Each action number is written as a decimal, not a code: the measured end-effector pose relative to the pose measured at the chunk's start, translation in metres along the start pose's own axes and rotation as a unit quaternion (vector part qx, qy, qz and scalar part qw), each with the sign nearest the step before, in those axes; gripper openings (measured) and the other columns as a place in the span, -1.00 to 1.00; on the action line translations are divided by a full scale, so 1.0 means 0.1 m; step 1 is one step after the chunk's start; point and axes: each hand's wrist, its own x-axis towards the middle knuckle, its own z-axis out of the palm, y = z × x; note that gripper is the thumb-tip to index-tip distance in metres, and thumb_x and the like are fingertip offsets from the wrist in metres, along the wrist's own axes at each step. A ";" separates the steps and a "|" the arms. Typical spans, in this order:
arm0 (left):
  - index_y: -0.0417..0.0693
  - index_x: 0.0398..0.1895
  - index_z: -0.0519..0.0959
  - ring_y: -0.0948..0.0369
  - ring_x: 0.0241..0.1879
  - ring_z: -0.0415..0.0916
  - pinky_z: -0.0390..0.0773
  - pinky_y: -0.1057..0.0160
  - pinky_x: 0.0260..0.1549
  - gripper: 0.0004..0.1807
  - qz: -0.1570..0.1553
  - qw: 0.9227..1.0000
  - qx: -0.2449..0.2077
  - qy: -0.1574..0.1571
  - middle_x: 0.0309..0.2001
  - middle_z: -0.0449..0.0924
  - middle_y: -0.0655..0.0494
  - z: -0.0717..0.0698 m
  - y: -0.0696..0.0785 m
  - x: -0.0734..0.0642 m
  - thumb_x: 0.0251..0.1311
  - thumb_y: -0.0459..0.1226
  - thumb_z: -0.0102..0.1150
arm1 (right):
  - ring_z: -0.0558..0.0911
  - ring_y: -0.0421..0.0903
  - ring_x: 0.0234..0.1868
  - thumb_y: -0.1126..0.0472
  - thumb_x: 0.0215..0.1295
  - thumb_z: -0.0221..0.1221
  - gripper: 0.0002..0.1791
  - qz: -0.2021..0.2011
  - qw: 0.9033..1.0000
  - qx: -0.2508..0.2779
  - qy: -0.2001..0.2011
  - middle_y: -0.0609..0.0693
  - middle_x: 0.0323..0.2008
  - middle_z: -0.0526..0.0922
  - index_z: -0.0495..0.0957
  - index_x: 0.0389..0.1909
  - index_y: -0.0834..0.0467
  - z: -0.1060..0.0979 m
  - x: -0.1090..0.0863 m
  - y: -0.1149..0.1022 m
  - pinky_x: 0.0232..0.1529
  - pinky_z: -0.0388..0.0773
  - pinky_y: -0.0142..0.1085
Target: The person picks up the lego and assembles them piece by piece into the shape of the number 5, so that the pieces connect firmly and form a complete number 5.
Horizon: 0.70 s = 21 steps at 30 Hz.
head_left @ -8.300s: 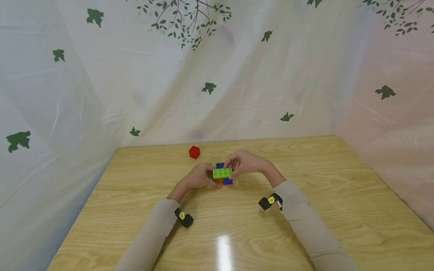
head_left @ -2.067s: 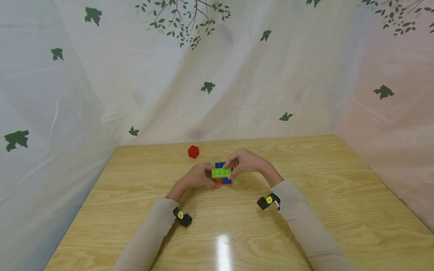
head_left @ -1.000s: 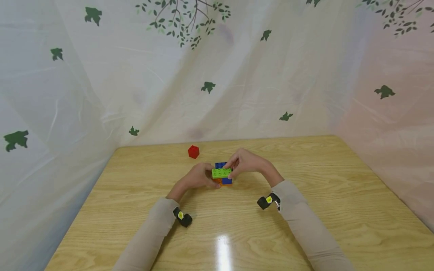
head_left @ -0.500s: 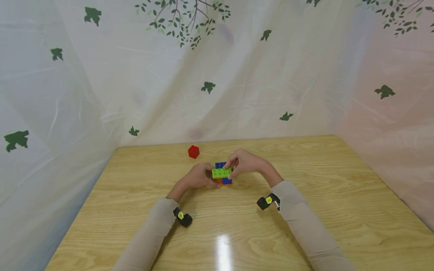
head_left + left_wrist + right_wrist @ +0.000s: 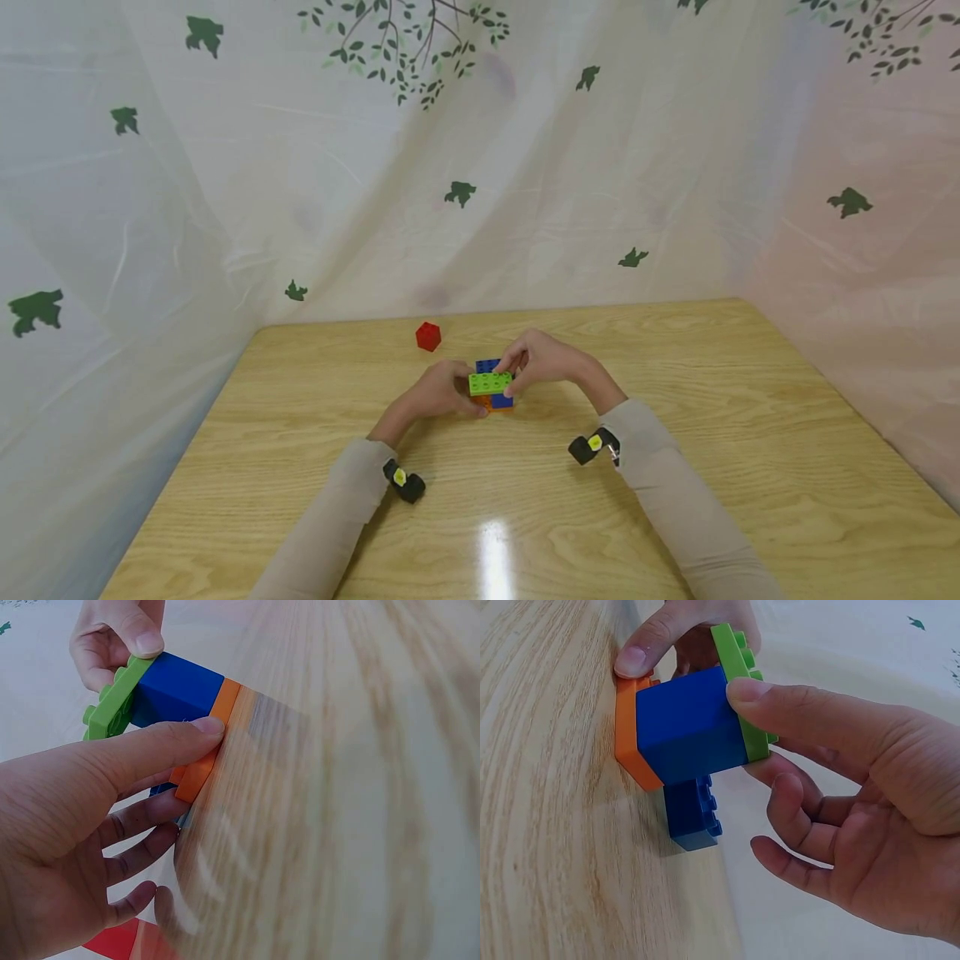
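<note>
A lime-green toy brick (image 5: 490, 383) lies across the top of a blue brick (image 5: 690, 724), and the blue one stands at one end of a thin orange brick (image 5: 630, 724) on the table. My left hand (image 5: 438, 390) grips the orange base, thumb at its near edge and fingers on the far side. At the other end, my right hand (image 5: 551, 358) pinches the green brick, its thumb over the joint with the blue one. The green brick overhangs the orange studs on the left. Behind this stack sits another blue brick (image 5: 690, 814), partly covered by the right fingers in the head view.
A red brick (image 5: 428, 336) rests near the table's back edge, left of the stack. The wooden table (image 5: 480, 475) runs back to a pale curtain (image 5: 360, 217) with leaf prints. Small black cameras (image 5: 405, 482) are strapped at both wrists.
</note>
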 end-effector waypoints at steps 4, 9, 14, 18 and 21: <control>-0.02 -0.20 0.71 0.22 -0.29 0.42 0.48 0.28 -0.29 -0.63 0.000 1.000 -0.001 0.001 -0.28 0.61 0.12 0.00 0.00 -0.01 -0.04 -0.11 0.62 | 0.68 -0.18 -0.34 0.38 0.03 0.50 -0.64 -0.006 1.000 -0.001 0.002 0.13 -0.22 0.78 0.75 -0.09 0.31 -0.01 -0.02 0.00 -0.25 0.67 -0.32; -0.02 -0.20 0.71 0.22 -0.29 0.42 0.48 0.29 -0.29 -0.63 0.001 1.000 0.003 0.001 -0.29 0.62 0.13 0.00 0.00 0.00 -0.04 -0.11 0.62 | 0.73 -0.08 -0.33 0.38 0.05 0.50 -0.62 -0.003 1.000 0.004 -0.001 0.16 -0.21 0.79 0.73 -0.06 0.33 -0.01 -0.02 0.00 -0.24 0.70 -0.26; -0.04 -0.20 0.71 0.22 -0.29 0.42 0.49 0.29 -0.28 -0.62 0.003 1.000 0.003 0.001 -0.29 0.63 0.13 -0.01 0.00 0.00 -0.05 -0.11 0.62 | 0.75 0.03 -0.32 0.38 0.05 0.50 -0.62 0.010 1.000 0.014 0.003 0.14 -0.23 0.79 0.74 -0.05 0.32 -0.01 0.00 0.00 -0.22 0.71 -0.16; -0.04 -0.16 0.72 0.23 -0.28 0.44 0.50 0.30 -0.26 -0.61 0.003 1.000 0.003 0.000 -0.28 0.65 0.14 0.00 0.00 0.00 -0.05 -0.11 0.62 | 0.72 -0.04 -0.36 0.40 0.03 0.50 -0.61 0.016 1.000 0.021 0.008 0.14 -0.24 0.78 0.74 -0.06 0.32 -0.01 0.00 0.01 -0.25 0.70 -0.21; -0.04 -0.15 0.73 0.24 -0.27 0.45 0.51 0.30 -0.26 -0.61 0.003 1.000 0.001 0.000 -0.27 0.66 0.13 0.00 0.00 0.01 -0.05 -0.13 0.62 | 0.70 -0.12 -0.38 0.40 0.02 0.50 -0.61 0.016 1.000 0.024 0.010 0.14 -0.23 0.77 0.74 -0.06 0.33 0.00 0.00 0.01 -0.28 0.68 -0.28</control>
